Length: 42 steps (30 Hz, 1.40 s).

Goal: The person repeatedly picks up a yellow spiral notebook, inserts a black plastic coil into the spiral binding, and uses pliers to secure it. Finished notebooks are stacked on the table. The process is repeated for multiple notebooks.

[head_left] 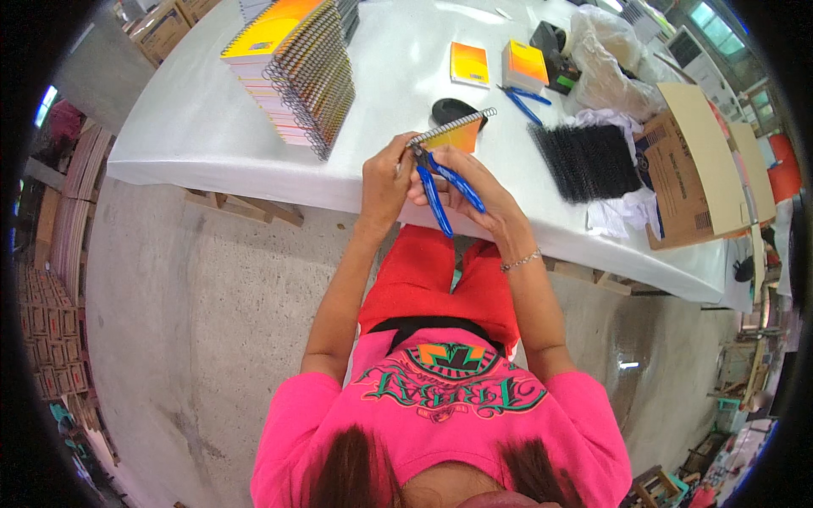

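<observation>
Near edge of the smooth white table: I see the left hand curled in, pinching the left end of a small orange spiral notebook, held tilted above the surface. Right hand part-closed round blue-handled pliers, handles spread, tips at the coil's left end; whether they grip it, I cannot tell. My reading: notebook light, covers bendy, perhaps slick, coil springy and easily deformed; I'd hold covers and pages together beside the spine, off the coil's ends. Just beyond, a rounded black object. Right: bristly heap of black coils, beside an open, stiff cardboard box. Left: tall stack of spiral notebooks, coiled edges rippling. Far: thin orange booklet, squat orange block, second blue pliers, crinkled translucent plastic bag
</observation>
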### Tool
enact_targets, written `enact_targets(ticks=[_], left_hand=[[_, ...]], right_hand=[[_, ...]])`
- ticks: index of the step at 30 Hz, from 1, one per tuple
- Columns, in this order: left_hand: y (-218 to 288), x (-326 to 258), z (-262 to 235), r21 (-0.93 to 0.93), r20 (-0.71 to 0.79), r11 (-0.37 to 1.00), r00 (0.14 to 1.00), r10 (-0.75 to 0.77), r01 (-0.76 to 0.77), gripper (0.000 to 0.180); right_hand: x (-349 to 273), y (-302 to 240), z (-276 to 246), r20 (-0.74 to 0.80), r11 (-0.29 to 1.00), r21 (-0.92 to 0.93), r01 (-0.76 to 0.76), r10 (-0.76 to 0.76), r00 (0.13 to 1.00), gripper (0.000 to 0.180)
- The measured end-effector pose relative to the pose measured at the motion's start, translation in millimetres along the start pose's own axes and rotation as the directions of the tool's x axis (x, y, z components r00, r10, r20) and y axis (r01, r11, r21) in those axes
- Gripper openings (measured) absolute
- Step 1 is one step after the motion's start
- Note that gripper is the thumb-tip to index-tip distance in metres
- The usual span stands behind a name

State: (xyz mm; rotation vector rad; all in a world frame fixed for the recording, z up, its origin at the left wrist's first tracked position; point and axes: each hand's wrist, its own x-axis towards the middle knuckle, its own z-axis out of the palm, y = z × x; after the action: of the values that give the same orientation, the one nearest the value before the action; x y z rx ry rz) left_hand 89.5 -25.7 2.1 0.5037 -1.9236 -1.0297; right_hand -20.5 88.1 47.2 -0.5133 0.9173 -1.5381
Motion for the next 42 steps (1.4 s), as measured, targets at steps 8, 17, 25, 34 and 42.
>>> enact_targets(ticks=[8, 17, 25, 34, 42], left_hand=[[47.8, 26.7, -34.6, 0.006, -0.165, 0.993, 0.979, -0.117, 0.12, 0.025], [89.5, 158.9, -183.1, -0.026, -0.366, 0.985, 0.918, 0.152, -0.173, 0.037], [73.9, 266.1, -221.0, 0.345, -0.016, 0.875, 0.93, 0.368, -0.34, 0.041], [35.7, 289.9, -160.3, 0.459, 0.483, 0.787, 0.859, 0.168, -0.412, 0.051], [36.3, 274.3, -148.7, 0.506, 0.604, 0.759, 0.797, 0.027, -0.41, 0.051]], right_hand=[[-6.6, -22.4, -86.9, -0.154, 0.157, -0.986, -0.062, -0.684, 0.713, 0.026], [6.9, -7.0, -149.5, -0.019, -0.11, -0.975, -0.192, -0.821, 0.57, 0.026], [6.8, -5.2, -143.0, 0.01, -0.135, -0.973, -0.187, -0.835, 0.551, 0.024], [4.9, -8.2, -145.4, -0.025, -0.101, -0.976, -0.192, -0.827, 0.561, 0.024], [4.2, -5.6, -138.7, 0.009, -0.121, -0.977, -0.175, -0.844, 0.536, 0.023]])
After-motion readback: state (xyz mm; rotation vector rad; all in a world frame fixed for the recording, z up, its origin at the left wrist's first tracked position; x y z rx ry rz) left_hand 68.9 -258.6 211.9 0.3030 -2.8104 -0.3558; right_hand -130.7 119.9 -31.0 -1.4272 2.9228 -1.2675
